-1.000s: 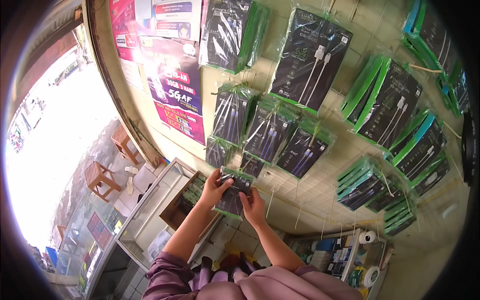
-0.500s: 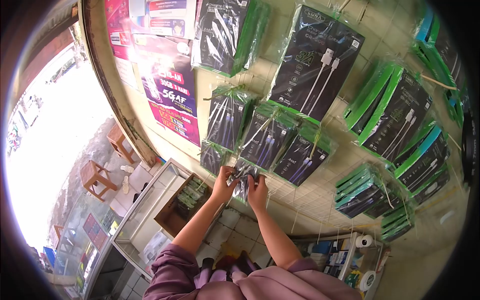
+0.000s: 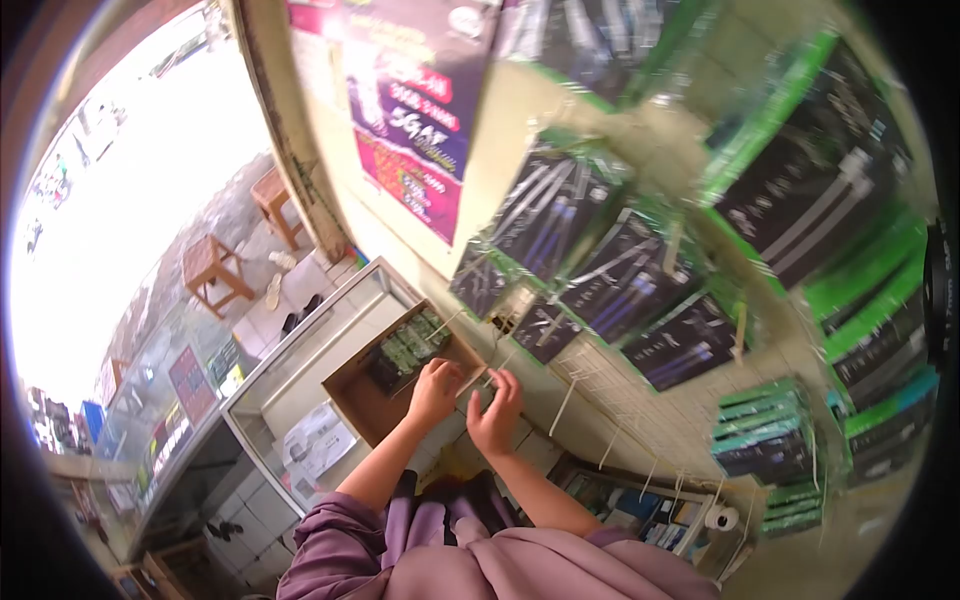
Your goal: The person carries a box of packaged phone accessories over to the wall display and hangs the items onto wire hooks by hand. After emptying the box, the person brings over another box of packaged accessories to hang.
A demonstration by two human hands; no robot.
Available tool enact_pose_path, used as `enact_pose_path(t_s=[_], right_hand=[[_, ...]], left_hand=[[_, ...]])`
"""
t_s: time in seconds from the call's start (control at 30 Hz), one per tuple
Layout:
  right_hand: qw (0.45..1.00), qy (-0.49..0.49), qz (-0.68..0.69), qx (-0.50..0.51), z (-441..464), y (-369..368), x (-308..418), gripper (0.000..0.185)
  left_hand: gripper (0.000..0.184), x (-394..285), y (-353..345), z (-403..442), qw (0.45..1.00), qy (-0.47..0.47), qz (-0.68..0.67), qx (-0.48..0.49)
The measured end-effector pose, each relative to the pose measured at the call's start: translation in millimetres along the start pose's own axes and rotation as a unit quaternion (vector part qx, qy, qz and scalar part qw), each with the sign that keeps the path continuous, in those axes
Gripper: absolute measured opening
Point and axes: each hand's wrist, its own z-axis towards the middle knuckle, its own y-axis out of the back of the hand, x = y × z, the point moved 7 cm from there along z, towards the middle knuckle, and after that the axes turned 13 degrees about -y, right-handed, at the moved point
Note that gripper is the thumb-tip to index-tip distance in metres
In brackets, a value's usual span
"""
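My left hand [image 3: 436, 392] is over the right edge of an open cardboard box [image 3: 372, 414], with its fingers loosely bent and nothing visible in them. Just right of it, my right hand [image 3: 494, 414] has its fingers apart and also shows nothing held. Inside the box lie several clear-wrapped packs [image 3: 412, 348] with green edges. Above my hands, a small dark cable package [image 3: 546, 331] hangs on the wall rack among larger plastic-wrapped cable packages [image 3: 632, 268].
The box stands on a glass display case [image 3: 262, 395] beside a plastic-wrapped paper [image 3: 318, 440]. White hooks [image 3: 565, 405] stick out from the wall grid. A poster [image 3: 415, 130] hangs at the upper left. Wooden stools [image 3: 212, 268] stand outside, and a stocked shelf [image 3: 665, 515] is low at right.
My hands have let go of the small dark package, which now hangs on the rack. They have moved down and left to the box. The view has swung left and is blurred at right.
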Motion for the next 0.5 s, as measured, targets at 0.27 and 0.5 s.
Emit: enact_pose_path(t_s=[0.27, 0.5], right_hand=[[0.960, 0.013, -0.095, 0.262, -51.7, -200.6, -26.4, 0.062], [0.900, -0.091, -0.208, 0.373, -75.9, -291.8, -49.3, 0.080]], left_hand=[[0.053, 132.6, 63.6, -60.7, 0.946, 0.078, 0.293, 0.117], [0.079, 181.8, 60.9, -50.4, 0.911, 0.071, 0.326, 0.243]])
